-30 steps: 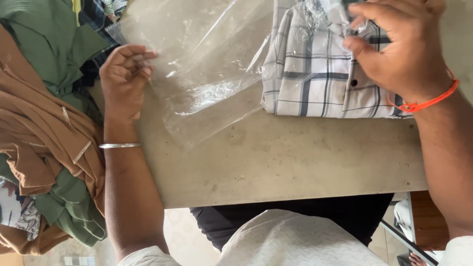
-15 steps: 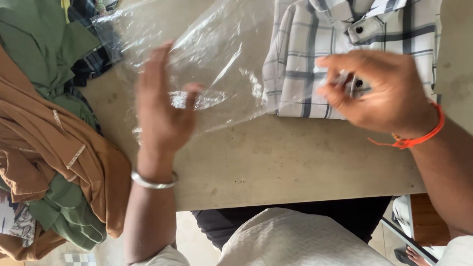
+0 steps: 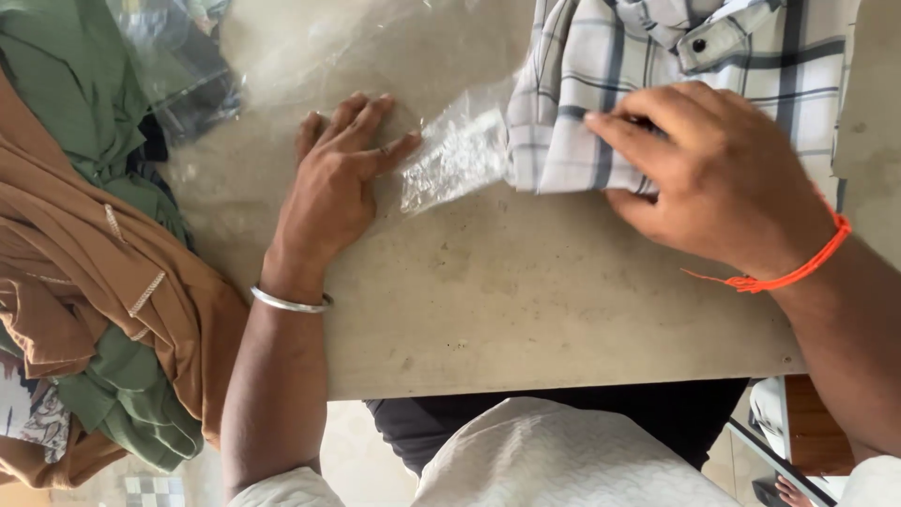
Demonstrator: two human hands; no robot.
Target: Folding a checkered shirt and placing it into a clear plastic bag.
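Observation:
A folded white shirt with grey checks (image 3: 601, 84) lies at the table's far right. My right hand (image 3: 713, 178), with an orange thread at the wrist, grips its near edge. A clear plastic bag (image 3: 450, 150) is spread flat across the table to the shirt's left, its crumpled end touching the shirt. My left hand (image 3: 338, 183), with a silver bangle at the wrist, lies palm down on the bag, fingers spread.
A heap of brown and green garments (image 3: 94, 282) is piled at the table's left edge, with a dark checked garment (image 3: 188, 84) behind it. The grey table top (image 3: 526, 300) ends at its near edge just above my lap.
My left hand came down flat onto the plastic bag, pressing it to the table. My right hand shifted to grip the shirt's near edge. The bag's raised part has flattened.

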